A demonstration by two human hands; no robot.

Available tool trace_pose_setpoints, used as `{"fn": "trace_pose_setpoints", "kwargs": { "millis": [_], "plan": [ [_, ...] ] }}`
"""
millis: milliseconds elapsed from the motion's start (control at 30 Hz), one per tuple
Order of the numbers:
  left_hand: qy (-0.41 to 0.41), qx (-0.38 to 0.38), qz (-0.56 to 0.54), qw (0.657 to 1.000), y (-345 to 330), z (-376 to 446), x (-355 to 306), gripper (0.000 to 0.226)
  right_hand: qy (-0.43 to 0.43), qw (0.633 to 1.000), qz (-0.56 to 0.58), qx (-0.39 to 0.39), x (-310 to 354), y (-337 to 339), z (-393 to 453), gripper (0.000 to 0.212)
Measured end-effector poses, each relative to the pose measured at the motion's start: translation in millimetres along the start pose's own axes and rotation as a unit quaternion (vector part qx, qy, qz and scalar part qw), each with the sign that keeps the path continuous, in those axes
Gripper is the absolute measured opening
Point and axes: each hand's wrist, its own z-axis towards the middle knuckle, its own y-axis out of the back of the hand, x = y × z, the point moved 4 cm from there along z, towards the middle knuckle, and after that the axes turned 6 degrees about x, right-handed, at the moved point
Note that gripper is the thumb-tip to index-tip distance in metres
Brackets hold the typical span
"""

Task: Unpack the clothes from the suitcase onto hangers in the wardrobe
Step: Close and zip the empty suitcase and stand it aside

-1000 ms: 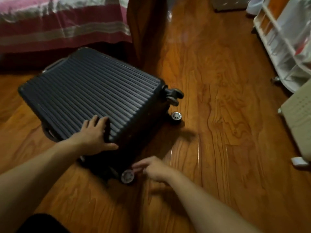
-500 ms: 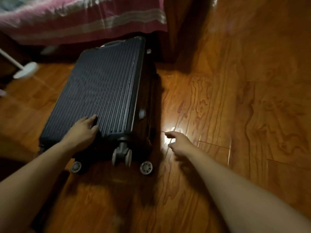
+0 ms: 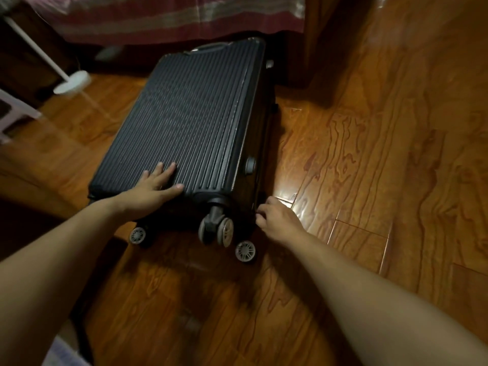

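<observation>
Suitcase (image 3: 190,128) first: it lies flat on the wooden floor (image 3: 369,180), ribbed shell up, its wheels (image 3: 224,231) toward me and its top handle toward the bed (image 3: 163,19). A second ago it sat skewed, with its wheeled end swung out to my right; now its length runs straight away from me and its right side faces open floor. My left hand (image 3: 150,191) keeps its place on the near end of the lid, fingers straight and spread, pressing down and gripping nothing. My right hand (image 3: 277,217), which half a second back pointed at bare boards, has come in against the near right corner of the case, fingers curled at the seam; whether they already pinch a zip pull or a latch I cannot tell, the edge there is too dark.

My reading is that I am about to open the case, so nothing of the unpacking proper is done: the lid is closed, and no clothes, hangers or wardrobe are in view.

Around it, the bed with its striped cover stands just beyond the far end, a wooden post (image 3: 319,48) near the far right corner, and a white stand base (image 3: 72,81) off to the left. If the lid hinges on the left, it will swing toward that base, which looks near enough to catch it.
</observation>
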Motion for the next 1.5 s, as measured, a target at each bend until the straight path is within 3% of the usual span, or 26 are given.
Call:
{"fn": "trace_pose_setpoints", "kwargs": {
  "millis": [100, 167, 233, 433, 500, 567, 633, 733, 800, 933, 1067, 1100, 1133, 1167, 1200, 1267, 1300, 1333, 1400, 1433, 1500],
  "plan": [
    [-0.03, 0.016, 0.047, 0.998, 13, -20, 16, 0.096, 0.036, 0.997, -0.037, -0.053, 15, -8, -18, 0.021],
    [-0.004, -0.042, 0.17, 0.985, 20, -25, 39, 0.102, 0.049, 0.994, -0.056, -0.083, 23, -22, -35, 0.018],
    [0.046, -0.084, 0.209, 0.973, 25, -27, 63, 0.105, 0.049, 0.993, -0.069, -0.086, 32, -36, -49, 0.016],
    [0.132, -0.15, 0.036, 0.979, 34, -37, 132, 0.129, 0.024, 0.987, -0.129, -0.096, 34, -37, -62, 0.02],
    [0.151, -0.133, -0.035, 0.979, 29, -35, 141, 0.135, -0.007, 0.99, -0.096, -0.106, 20, -29, -67, 0.022],
    [0.156, -0.123, -0.004, 0.98, 28, -28, 133, 0.136, -0.05, 0.99, -0.033, -0.13, 4, -16, -73, 0.021],
    [0.11, -0.15, 0.167, 0.968, 29, -19, 107, 0.13, -0.1, 0.977, 0.019, -0.187, -15, 6, -76, 0.018],
    [-0.077, -0.208, 0.349, 0.911, 10, -14, 39, 0.121, -0.205, 0.942, 0.071, -0.255, -47, 42, -84, 0.017],
    [-0.159, -0.207, 0.38, 0.887, -12, -10, -3, 0.116, -0.218, 0.933, 0.101, -0.269, -61, 55, -101, 0.008],
    [-0.188, -0.182, 0.386, 0.885, -39, -4, -43, 0.113, -0.209, 0.878, 0.266, -0.339, -72, 57, -140, 0.015],
    [-0.182, -0.173, 0.407, 0.878, -38, -7, -55, 0.11, -0.23, 0.897, 0.235, -0.294, -80, 39, -145, 0.029],
    [-0.189, -0.172, 0.412, 0.874, -35, -9, -60, 0.11, -0.24, 0.888, 0.263, -0.292, -84, 33, -145, 0.03],
    [-0.201, -0.171, 0.406, 0.875, -31, -9, -63, 0.108, -0.237, 0.876, 0.303, -0.292, -86, 29, -145, 0.025],
    [-0.205, -0.179, 0.382, 0.883, -26, -13, -69, 0.103, -0.245, 0.822, 0.405, -0.316, -88, 28, -142, 0.02],
    [-0.196, -0.2, 0.339, 0.898, -21, -12, -69, 0.093, -0.265, 0.737, 0.515, -0.348, -88, 30, -142, 0.022],
    [-0.084, -0.246, 0.18, 0.949, -8, -9, -54, 0.086, -0.282, 0.547, 0.705, -0.353, -85, 26, -140, 0.032],
    [0.019, -0.219, 0.043, 0.975, -6, -4, -38, 0.103, -0.276, 0.508, 0.736, -0.352, -83, 24, -137, 0.034],
    [0.106, -0.164, -0.1, 0.976, -11, 0, -23, 0.124, -0.27, 0.497, 0.748, -0.346, -77, 24, -137, 0.034],
    [0.18, -0.076, -0.246, 0.95, -20, 5, -4, 0.145, -0.273, 0.571, 0.691, -0.35, -70, 26, -142, 0.032],
    [0.191, -0.059, -0.25, 0.947, -20, 7, 2, 0.144, -0.281, 0.607, 0.651, -0.36, -72, 25, -143, 0.031],
    [0.194, -0.066, -0.24, 0.949, -17, 18, 11, 0.143, -0.292, 0.614, 0.632, -0.373, -76, 22, -145, 0.024]
  ]
}}
